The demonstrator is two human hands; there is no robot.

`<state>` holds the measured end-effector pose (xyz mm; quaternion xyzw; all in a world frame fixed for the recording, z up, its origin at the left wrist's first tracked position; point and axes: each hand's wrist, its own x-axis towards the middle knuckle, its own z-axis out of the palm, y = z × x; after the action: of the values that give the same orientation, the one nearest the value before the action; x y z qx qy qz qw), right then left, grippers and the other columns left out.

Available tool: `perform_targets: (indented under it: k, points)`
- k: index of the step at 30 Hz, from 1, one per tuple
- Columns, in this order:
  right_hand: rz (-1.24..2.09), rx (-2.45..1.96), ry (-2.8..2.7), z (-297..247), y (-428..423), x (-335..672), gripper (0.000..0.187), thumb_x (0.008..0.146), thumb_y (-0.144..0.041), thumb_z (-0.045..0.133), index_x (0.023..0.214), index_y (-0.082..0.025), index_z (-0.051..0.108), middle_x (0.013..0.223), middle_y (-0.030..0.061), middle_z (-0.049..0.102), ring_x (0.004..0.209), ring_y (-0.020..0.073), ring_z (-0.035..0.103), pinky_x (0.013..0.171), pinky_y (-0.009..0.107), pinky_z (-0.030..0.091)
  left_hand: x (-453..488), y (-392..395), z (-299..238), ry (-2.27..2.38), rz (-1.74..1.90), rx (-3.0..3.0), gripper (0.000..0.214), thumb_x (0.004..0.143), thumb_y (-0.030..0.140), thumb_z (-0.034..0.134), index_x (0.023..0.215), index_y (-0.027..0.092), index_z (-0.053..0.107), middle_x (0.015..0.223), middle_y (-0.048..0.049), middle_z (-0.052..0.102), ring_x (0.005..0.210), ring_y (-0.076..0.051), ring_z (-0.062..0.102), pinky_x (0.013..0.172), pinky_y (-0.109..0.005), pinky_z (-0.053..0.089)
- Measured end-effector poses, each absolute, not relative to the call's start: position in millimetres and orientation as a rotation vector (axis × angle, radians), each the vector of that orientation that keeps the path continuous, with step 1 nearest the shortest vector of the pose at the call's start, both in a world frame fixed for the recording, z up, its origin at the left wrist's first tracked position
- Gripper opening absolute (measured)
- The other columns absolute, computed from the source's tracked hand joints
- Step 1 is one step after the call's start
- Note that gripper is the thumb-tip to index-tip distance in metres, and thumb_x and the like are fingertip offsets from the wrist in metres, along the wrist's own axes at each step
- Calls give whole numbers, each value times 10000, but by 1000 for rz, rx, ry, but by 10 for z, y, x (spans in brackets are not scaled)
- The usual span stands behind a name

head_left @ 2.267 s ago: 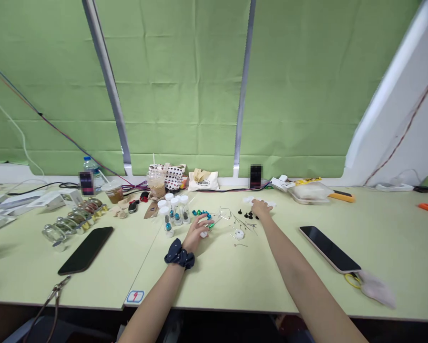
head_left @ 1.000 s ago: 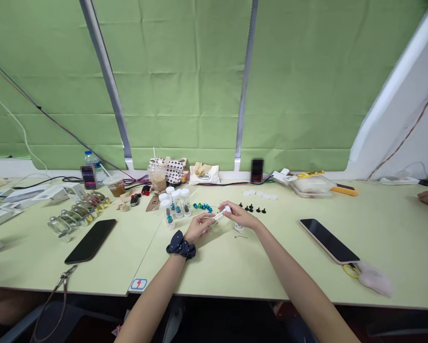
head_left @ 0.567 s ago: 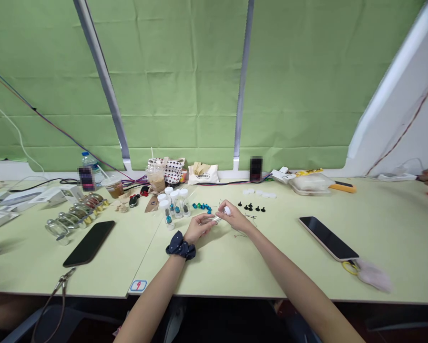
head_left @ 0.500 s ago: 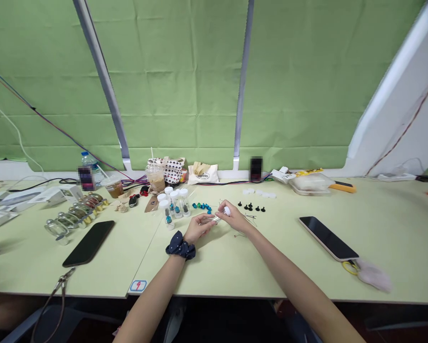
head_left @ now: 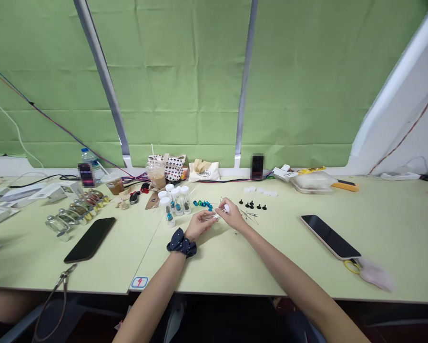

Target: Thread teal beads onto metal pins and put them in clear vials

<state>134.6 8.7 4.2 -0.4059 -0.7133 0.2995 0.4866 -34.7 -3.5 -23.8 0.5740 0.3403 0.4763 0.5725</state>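
My left hand (head_left: 198, 225), with a dark dotted scrunchie (head_left: 181, 243) at its wrist, is closed around a small clear vial (head_left: 215, 217). My right hand (head_left: 232, 216) pinches the white cap (head_left: 226, 208) at the vial's far end. Fingers hide most of the vial, so I cannot tell how firmly the cap sits or what is inside. Just beyond the hands lie several blue and green beads (head_left: 204, 205). Thin metal pieces (head_left: 249, 215) are beside my right hand. Several capped clear vials (head_left: 176, 202) with blue and dark contents stand left of my hands.
Black plug-like pieces (head_left: 251, 205) and white caps (head_left: 260, 191) lie to the right. A phone (head_left: 330, 237) is on each side, the other (head_left: 90, 239) left. Glass jars in a row (head_left: 76, 212), drink cups (head_left: 157, 177) and a plastic box (head_left: 312, 182) sit further back.
Both hands stay together around the vial and cap, with only a slight shift of the fingers. The whole view has moved a little.
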Motion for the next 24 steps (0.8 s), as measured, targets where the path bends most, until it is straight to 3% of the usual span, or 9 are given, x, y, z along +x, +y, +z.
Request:
perform_targets:
  k: [4, 8, 12, 15, 18, 20, 24]
  points:
    - [703, -981, -1730, 103, 109, 1324, 184, 738, -360, 576, 746, -227, 448, 665, -24, 514, 587, 139, 498, 538, 251, 384, -337, -35, -219, 803, 1122, 1379, 428, 654, 406, 722, 970, 156, 576, 712, -15, 601, 448, -54, 409, 422, -200, 253]
    - [633, -1006, -1861, 275, 177, 1257, 177, 715, -348, 610, 759, -224, 491, 645, -34, 528, 567, 128, 485, 547, 246, 381, -296, -25, -235, 783, 1192, 1543, 418, 678, 375, 707, 1010, 173, 551, 855, -52, 618, 673, -142, 541, 571, -244, 386]
    - [532, -932, -2029, 439, 222, 1035, 224, 669, -348, 670, 808, -222, 547, 694, -31, 566, 628, 134, 507, 589, 245, 392, -300, -19, -269, 1042, 1327, 1724, 284, 705, 349, 678, 891, 159, 580, 771, -52, 586, 732, -194, 531, 701, -305, 392]
    - [629, -793, -2106, 459, 311, 886, 294, 676, -402, 677, 891, -225, 585, 774, -12, 601, 676, 143, 526, 612, 254, 415, -353, -10, -258, 1154, 1535, 1667, 293, 753, 328, 621, 991, 173, 550, 901, -87, 591, 845, -235, 541, 786, -332, 383]
    - [932, -647, -2061, 392, 546, 835, 409, 747, -503, 598, 1040, -219, 571, 922, 40, 628, 748, 156, 572, 619, 258, 450, -410, -6, -210, 1184, 1699, 1603, 404, 785, 285, 576, 1158, 183, 462, 1071, -116, 552, 986, -254, 521, 879, -339, 360]
    - [1044, -676, -1937, 320, 777, 826, 446, 847, -537, 432, 1137, -208, 513, 988, 79, 631, 756, 155, 596, 595, 253, 463, -437, -12, -174, 1213, 1787, 1585, 465, 787, 257, 568, 1220, 176, 419, 1170, -135, 506, 1082, -267, 482, 943, -345, 325]
    - [608, -1163, -2101, 164, 1246, 728, 361, 931, -380, 294, 1168, -189, 487, 1048, 80, 615, 772, 127, 595, 625, 238, 467, -482, -12, -140, 1244, 1927, 1684, 519, 811, 213, 525, 1298, 172, 351, 1337, -149, 371, 1265, -269, 322, 1053, -368, 218]
